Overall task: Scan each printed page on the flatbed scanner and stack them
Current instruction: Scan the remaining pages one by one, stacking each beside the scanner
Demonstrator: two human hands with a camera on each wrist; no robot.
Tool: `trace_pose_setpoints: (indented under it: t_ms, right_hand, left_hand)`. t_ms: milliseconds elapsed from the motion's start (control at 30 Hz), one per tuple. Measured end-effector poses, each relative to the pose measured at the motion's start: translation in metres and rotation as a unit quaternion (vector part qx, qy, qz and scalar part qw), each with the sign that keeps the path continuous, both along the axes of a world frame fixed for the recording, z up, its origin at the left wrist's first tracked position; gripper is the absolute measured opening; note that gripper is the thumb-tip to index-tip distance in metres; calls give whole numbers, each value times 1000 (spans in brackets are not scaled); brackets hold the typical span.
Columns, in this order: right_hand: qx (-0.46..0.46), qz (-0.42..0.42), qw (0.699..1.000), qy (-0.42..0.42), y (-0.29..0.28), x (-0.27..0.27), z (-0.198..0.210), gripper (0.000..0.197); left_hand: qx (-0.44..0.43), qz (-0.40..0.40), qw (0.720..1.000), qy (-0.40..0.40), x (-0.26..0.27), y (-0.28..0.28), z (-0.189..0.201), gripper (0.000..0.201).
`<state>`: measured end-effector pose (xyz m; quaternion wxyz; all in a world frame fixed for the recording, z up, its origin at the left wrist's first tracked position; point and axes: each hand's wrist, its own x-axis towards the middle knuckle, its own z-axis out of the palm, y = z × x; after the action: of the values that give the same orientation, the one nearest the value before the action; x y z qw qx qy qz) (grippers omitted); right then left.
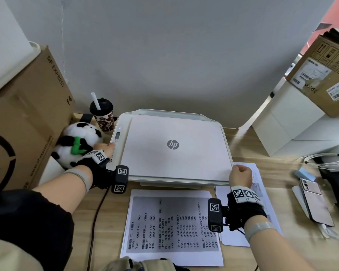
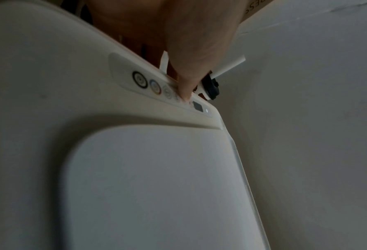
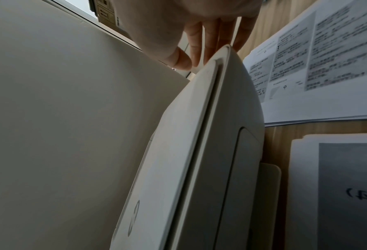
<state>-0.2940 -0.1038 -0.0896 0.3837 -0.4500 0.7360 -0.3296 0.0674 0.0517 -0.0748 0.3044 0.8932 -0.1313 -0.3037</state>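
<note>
The white HP flatbed scanner [image 1: 174, 145] sits mid-desk with its lid [image 2: 156, 186] down. My left hand [image 1: 106, 149] reaches to the control panel [image 2: 156, 86] on the scanner's left edge, and one straight fingertip [image 2: 185, 94] presses a button there. My right hand [image 1: 240, 176] grips the lid's front right corner [image 3: 221, 55], thumb on top and fingers curled past the edge. A stack of printed pages [image 1: 172, 223] lies in front of the scanner, text up. A second pile of pages [image 1: 256, 192] lies to its right, partly under my right wrist.
A large cardboard box [image 1: 24, 124], a panda plush [image 1: 76, 145] and a lidded cup with a straw [image 1: 102, 114] crowd the left. White boxes [image 1: 288, 118], coiled cable [image 1: 327, 161] and a phone [image 1: 315, 200] sit at right. A black cord [image 1: 98, 212] runs down the desk.
</note>
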Motion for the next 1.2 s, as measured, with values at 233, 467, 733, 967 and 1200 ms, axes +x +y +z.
trace_pose_setpoints:
  t_ms: [233, 467, 733, 967, 1200]
  right_hand:
    - [9, 25, 999, 20, 14, -7, -7, 35]
    - [-17, 41, 998, -34, 12, -15, -30, 38]
    - [-43, 40, 994, -91, 26, -12, -35, 39]
    - [-31, 54, 989, -131, 33, -14, -33, 40]
    - [-43, 60, 991, -110, 35, -13, -34, 41]
  left_hand:
    - [19, 20, 997, -67, -21, 9, -14, 53]
    - [13, 41, 990, -138, -50, 31, -24, 47]
    - [-39, 97, 980, -170, -85, 38, -28, 51]
    - [-81, 130, 970, -190, -101, 45, -43, 52]
    - [-110, 156, 964, -184, -107, 44, -45, 51]
